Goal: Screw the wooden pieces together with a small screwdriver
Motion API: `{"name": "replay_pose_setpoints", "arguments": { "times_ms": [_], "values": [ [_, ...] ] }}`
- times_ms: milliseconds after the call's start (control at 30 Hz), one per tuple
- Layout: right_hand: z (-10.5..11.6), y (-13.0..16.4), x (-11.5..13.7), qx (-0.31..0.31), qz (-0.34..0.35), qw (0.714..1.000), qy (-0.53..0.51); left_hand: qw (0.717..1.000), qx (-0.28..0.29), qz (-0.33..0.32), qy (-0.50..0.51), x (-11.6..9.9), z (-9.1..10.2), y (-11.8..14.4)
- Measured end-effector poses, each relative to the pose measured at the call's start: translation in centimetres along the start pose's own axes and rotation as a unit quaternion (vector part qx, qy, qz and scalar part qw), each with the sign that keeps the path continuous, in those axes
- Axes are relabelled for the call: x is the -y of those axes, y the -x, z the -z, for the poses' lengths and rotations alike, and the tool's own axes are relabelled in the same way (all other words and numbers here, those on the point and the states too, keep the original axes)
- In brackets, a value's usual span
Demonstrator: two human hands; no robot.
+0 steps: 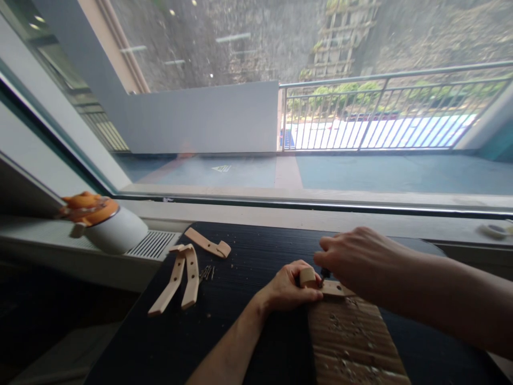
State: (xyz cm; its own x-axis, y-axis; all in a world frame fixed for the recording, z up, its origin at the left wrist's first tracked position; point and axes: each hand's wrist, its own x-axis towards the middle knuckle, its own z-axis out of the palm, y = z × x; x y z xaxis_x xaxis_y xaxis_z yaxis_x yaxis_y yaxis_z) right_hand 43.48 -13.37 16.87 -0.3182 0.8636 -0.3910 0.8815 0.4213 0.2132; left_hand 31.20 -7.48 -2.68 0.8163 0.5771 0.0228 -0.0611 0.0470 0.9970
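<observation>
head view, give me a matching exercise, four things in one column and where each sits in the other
Things:
1. left hand
2. white pot
3. corrugated board
4. two loose wooden strips

Places:
A. on the window ledge, far left
B. lying on the dark table left of the hands
C. gripping the rounded end of a wooden piece
D. under the wooden piece, strewn with shavings

Pairs: 1-C, 2-A, 3-D, 4-B

Two bare forearms in view, no sleeves showing on either. Left hand [289, 289] bare: no glove, ring or watch seen. Right hand [352, 262] bare too, wrist plain, no band. Nails too blurred to judge.
</observation>
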Motion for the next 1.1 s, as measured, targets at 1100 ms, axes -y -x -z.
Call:
{"name": "replay_pose_setpoints", "arguments": {
  "times_ms": [1100],
  "values": [
    [-0.3, -0.1, -0.1, -0.045, 0.017, 0.999, -0.008, 1.000, -0.005, 0.021, -0.007, -0.2, 0.0, 0.1]
  ]
}}
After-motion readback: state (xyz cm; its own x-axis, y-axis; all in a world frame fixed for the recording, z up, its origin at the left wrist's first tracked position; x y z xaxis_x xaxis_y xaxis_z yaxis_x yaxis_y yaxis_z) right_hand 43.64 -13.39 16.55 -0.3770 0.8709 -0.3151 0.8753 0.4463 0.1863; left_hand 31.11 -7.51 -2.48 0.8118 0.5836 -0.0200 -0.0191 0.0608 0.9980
